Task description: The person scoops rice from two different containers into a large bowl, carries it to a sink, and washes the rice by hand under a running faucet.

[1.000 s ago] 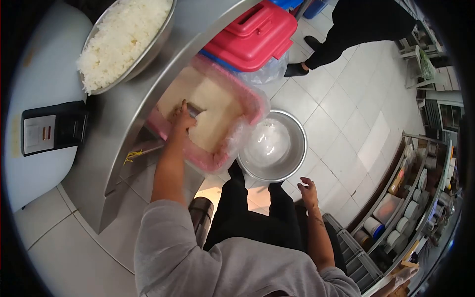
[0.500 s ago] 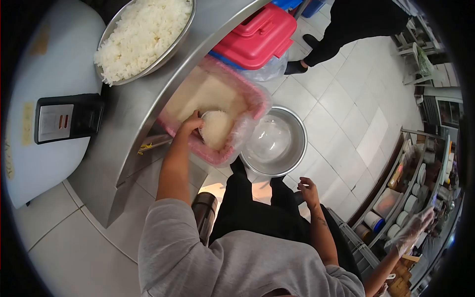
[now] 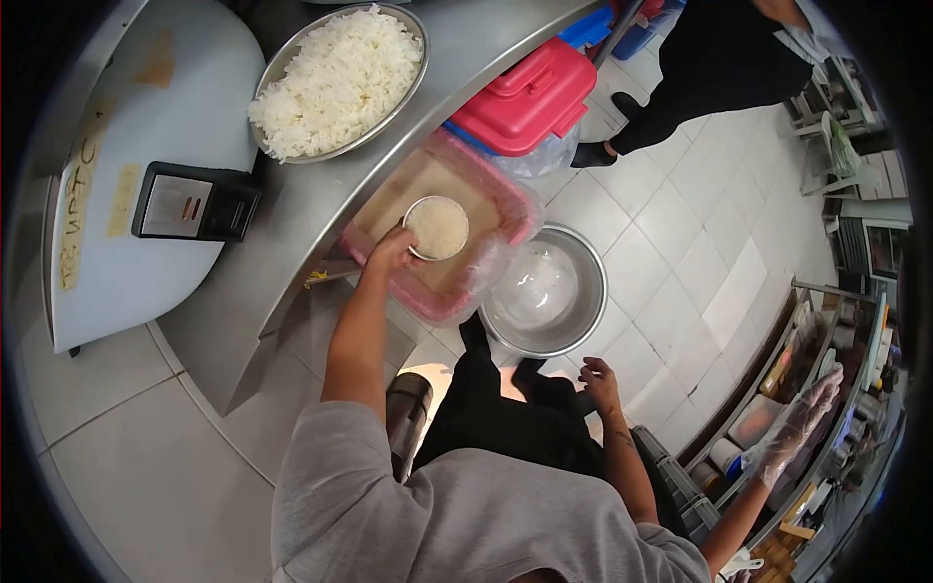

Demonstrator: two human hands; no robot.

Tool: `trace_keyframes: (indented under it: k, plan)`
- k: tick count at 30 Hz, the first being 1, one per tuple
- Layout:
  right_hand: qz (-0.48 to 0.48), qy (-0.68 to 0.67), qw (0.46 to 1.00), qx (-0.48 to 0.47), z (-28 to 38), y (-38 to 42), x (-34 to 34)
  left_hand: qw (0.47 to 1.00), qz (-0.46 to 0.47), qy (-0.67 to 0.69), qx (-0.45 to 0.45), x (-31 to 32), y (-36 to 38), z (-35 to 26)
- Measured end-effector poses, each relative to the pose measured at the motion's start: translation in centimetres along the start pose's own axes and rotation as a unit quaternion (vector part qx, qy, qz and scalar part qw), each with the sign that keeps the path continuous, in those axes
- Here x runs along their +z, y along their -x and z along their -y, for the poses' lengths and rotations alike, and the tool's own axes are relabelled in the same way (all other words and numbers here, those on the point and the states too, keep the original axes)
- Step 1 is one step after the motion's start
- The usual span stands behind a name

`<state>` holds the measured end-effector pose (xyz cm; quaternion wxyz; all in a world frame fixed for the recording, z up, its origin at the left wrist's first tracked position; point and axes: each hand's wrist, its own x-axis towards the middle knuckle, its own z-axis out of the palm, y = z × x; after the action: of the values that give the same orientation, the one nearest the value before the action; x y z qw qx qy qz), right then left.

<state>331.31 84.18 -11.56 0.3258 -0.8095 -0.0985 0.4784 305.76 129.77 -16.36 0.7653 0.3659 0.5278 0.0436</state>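
Observation:
My left hand [image 3: 394, 249] is closed round the rim of a round cup [image 3: 436, 228] filled with raw rice grains. The cup is level above a pink bin [image 3: 523, 199] lined with clear plastic, with more raw rice [image 3: 389, 185] inside. Beside the bin, a large metal bowl [image 3: 593, 291] stands on the floor with a clear, shiny content or lining. My right hand [image 3: 600, 385] hangs near my leg, its fingers loosely bent and apart, holding nothing visible.
A bowl of cooked rice [image 3: 340, 83] sits on the metal counter [image 3: 311, 209], near a white appliance [image 3: 175, 117]. A red lidded container [image 3: 530, 97] is behind the bin. Another person's dark-clad legs [image 3: 700, 78] and a plastic-gloved hand [image 3: 805, 418] show at the right, near shelves [image 3: 777, 389].
My left hand has lifted the filled cup up out of the raw rice. The view has shifted, and the gloved hand at the right has moved slightly up.

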Motion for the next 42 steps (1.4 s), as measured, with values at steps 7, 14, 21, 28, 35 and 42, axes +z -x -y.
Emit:
trace_keyframes:
  k: [7, 14, 21, 28, 35, 42]
  plan:
    - [0.031, 0.012, 0.996, -0.079, 0.2, -4.4, -0.5, 0.978, -0.027, -0.146, 0.147, 11.1, 8.7, -3.7]
    - [-0.008, -0.002, 0.997, -0.074, 1.7, -4.1, -2.8, 0.826, -0.134, -0.312, 0.451, 21.2, 9.6, -0.3]
    - [-0.020, 0.078, 0.995, -0.057, -3.3, -4.6, -2.0, 0.693, -0.136, -0.322, 0.630, 25.3, 8.9, 0.0]
    - [0.023, 0.108, 0.993, -0.032, -5.3, -6.4, 1.0, 0.827, -0.213, -0.161, 0.495, 26.2, 3.1, -0.1]
    - [0.033, 0.032, 0.999, 0.025, -4.9, -6.1, 0.9, 0.930, -0.270, 0.043, 0.247, 8.4, -2.1, -3.6]
    - [-0.018, 0.006, 0.991, 0.134, -13.5, -5.9, -2.1, 0.588, -0.601, -0.536, 0.076, 3.6, -14.9, 7.2]
